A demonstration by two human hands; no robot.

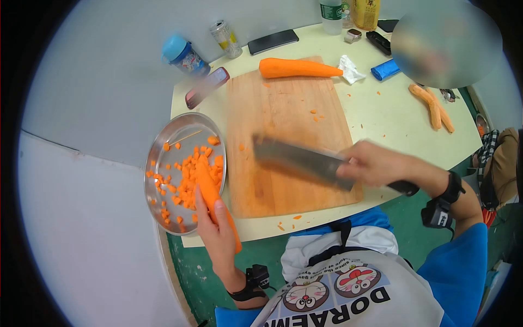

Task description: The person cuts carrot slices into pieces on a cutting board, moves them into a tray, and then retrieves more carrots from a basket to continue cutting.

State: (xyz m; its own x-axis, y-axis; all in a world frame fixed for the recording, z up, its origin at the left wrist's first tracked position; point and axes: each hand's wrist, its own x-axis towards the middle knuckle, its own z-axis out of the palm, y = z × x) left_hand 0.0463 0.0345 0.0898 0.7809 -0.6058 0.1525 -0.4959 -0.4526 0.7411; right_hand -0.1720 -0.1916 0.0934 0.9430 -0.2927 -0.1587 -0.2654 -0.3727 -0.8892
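Note:
My left hand [217, 231] is closed around a peeled carrot [209, 188], whose far end reaches over the metal pan [149, 200]. Inside that pan lie many small carrot pieces [188, 174] and a thin stick [186, 137]. My right hand [366, 162] grips a cleaver [297, 158] by its black handle; the blade is blurred and hangs over the wooden cutting board [289, 109]. A second, whole carrot [299, 68] rests across the board's far edge. A few orange scraps [314, 112] are scattered on the board.
Behind the board are a black phone [273, 41], a can [225, 39], a blue-capped bottle [185, 54] and a reddish phone [207, 88]. To the right lie a crumpled tissue [351, 70], a blue roll [385, 70] and pale forked carrots [434, 107]. A clear bottle [331, 16] stands at the back.

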